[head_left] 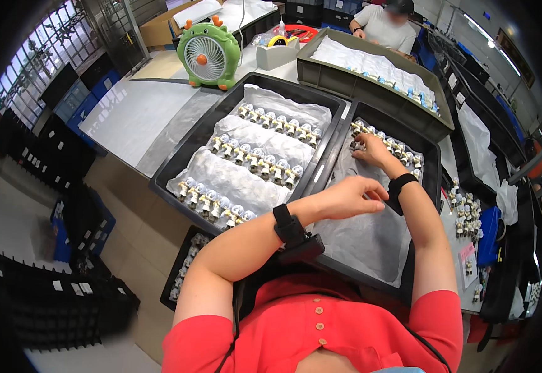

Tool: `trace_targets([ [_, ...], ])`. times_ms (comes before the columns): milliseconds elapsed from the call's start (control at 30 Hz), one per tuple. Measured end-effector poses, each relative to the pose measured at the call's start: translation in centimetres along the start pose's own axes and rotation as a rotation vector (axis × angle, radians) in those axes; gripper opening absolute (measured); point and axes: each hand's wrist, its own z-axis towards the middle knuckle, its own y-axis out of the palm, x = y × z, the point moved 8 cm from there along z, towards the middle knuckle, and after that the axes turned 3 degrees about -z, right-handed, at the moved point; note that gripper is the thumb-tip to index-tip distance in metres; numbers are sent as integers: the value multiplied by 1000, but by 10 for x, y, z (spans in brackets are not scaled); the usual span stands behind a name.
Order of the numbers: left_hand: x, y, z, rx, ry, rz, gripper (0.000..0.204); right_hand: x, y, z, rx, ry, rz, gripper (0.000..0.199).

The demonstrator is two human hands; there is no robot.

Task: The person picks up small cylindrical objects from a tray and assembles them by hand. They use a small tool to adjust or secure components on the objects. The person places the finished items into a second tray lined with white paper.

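Observation:
My right hand (372, 151) reaches into the far left part of the right black tray (432, 180). Its fingers are bent around a small white figurine, mostly hidden by them, at the end of a row of figurines (399, 149). Nearer to me, my left hand (353, 198) hovers over the same tray with its fingers loosely apart and nothing in them. White sheeting (361, 248) lines the tray under it. In the left black tray (201, 130), three rows of similar figurines (255, 160) lie on crumpled white paper.
A green fan (210, 55) and a tape dispenser (277, 55) stand beyond the trays. An olive bin (320, 78) holds blue-and-white pieces. More figurines (468, 214) cluster at the right, beside a blue container (488, 236). A person (386, 28) sits at the far side.

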Motion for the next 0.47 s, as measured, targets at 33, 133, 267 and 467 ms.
trace_targets([
  [33,0,-4,1,39,29,-12,30,-2,-3,-1,15,-9,-53,51],
  [133,4,-16,2,153,57,-69,25,-22,-35,-13,119,-101,-60,41],
  [267,11,-33,7,338,153,-227,20,-103,-129,-78,380,-371,235,23],
  [467,19,-58,-14,540,180,-303,15,-240,-214,-212,536,-859,152,17],
])
